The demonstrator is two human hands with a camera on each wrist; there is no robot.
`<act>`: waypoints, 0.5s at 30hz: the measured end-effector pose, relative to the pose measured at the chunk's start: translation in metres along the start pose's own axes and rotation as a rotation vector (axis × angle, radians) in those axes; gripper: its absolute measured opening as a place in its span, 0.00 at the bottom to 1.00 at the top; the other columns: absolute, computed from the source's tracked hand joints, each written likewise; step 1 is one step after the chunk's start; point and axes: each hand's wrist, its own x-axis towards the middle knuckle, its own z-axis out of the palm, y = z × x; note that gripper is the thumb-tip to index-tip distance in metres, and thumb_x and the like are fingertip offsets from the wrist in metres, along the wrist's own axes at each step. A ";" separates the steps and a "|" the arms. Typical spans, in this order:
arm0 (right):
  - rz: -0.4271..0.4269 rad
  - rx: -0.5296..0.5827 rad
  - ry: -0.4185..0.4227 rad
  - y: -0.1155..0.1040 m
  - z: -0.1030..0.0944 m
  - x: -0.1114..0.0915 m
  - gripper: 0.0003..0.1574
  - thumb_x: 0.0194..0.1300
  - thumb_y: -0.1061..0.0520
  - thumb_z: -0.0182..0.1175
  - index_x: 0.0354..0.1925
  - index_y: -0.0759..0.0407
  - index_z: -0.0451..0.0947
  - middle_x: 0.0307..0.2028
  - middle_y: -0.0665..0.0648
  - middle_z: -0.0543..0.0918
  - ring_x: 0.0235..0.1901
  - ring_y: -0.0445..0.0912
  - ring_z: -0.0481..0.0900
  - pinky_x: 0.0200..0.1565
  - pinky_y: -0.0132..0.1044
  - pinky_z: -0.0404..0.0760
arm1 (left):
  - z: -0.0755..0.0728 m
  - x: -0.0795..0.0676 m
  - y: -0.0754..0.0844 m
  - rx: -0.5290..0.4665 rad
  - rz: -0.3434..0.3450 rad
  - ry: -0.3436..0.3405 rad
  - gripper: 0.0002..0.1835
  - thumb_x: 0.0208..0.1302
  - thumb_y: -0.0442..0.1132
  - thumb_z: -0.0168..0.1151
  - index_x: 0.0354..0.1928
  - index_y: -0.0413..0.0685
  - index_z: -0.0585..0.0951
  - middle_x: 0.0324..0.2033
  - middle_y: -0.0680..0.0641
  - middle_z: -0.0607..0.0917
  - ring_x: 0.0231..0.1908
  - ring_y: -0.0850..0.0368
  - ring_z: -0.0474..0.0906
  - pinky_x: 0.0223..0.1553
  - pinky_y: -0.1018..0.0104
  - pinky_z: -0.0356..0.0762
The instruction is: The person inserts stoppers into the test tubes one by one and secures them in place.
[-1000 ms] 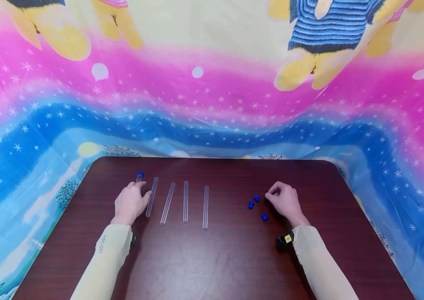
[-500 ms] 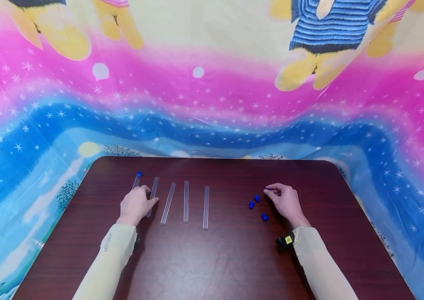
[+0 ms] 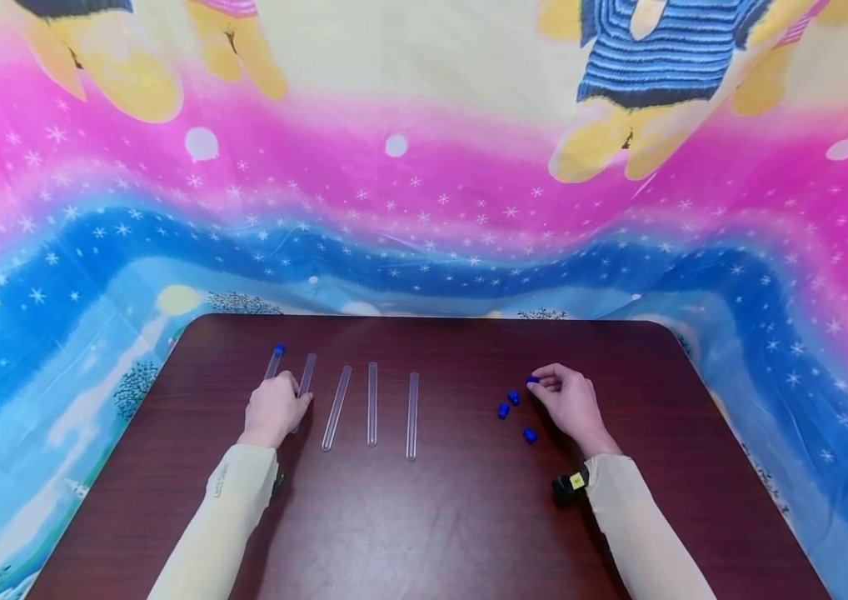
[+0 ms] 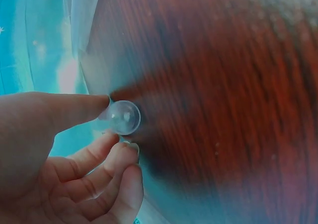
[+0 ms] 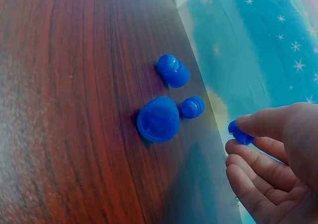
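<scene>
My left hand (image 3: 271,410) pinches a clear test tube (image 3: 307,373) between thumb and fingers. In the left wrist view the tube's rounded end (image 4: 124,117) faces the camera, with the thumb on one side and fingertips on the other. To its left lies another test tube (image 3: 272,365) topped by a blue stopper (image 3: 279,349), its lower part hidden behind the hand. My right hand (image 3: 568,404) holds a small blue stopper (image 5: 241,132) between thumb and index finger. Beside that hand lie three loose blue stoppers (image 5: 159,119), nearest the camera one that looks large.
Three uncapped test tubes (image 3: 372,404) lie in a row to the right of the left hand, roughly parallel. All rest on a dark brown wooden table (image 3: 424,517). A colourful printed cloth (image 3: 424,200) hangs behind and around the table's edges.
The left hand has moved right from the capped tube to the neighbouring tube and taken hold of it. The right hand has raised its fingers slightly, and its stopper now shows.
</scene>
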 end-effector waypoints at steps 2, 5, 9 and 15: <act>0.000 -0.004 0.004 0.000 0.000 0.000 0.12 0.68 0.57 0.69 0.47 0.61 0.85 0.38 0.57 0.86 0.37 0.51 0.85 0.44 0.49 0.82 | 0.000 0.000 0.000 -0.003 -0.003 0.001 0.15 0.68 0.44 0.67 0.39 0.37 0.78 0.29 0.41 0.82 0.30 0.42 0.80 0.37 0.42 0.79; -0.003 -0.007 0.009 0.001 0.001 0.000 0.12 0.67 0.57 0.70 0.46 0.61 0.85 0.37 0.57 0.86 0.37 0.51 0.85 0.44 0.49 0.82 | -0.001 0.001 0.001 -0.008 -0.009 -0.002 0.14 0.69 0.43 0.66 0.40 0.37 0.78 0.29 0.40 0.82 0.30 0.42 0.80 0.37 0.43 0.79; -0.010 -0.007 0.011 0.002 0.001 0.000 0.11 0.67 0.57 0.70 0.46 0.61 0.85 0.37 0.57 0.86 0.37 0.51 0.85 0.44 0.49 0.82 | -0.002 0.001 0.000 -0.012 0.004 0.013 0.13 0.70 0.41 0.65 0.39 0.37 0.78 0.29 0.39 0.82 0.30 0.41 0.81 0.36 0.43 0.79; -0.013 -0.002 0.014 0.002 -0.002 -0.001 0.11 0.67 0.59 0.69 0.47 0.61 0.85 0.38 0.58 0.86 0.38 0.52 0.84 0.45 0.50 0.82 | -0.008 0.000 0.001 -0.042 0.033 0.076 0.11 0.71 0.40 0.63 0.42 0.37 0.77 0.28 0.38 0.82 0.30 0.38 0.81 0.34 0.43 0.78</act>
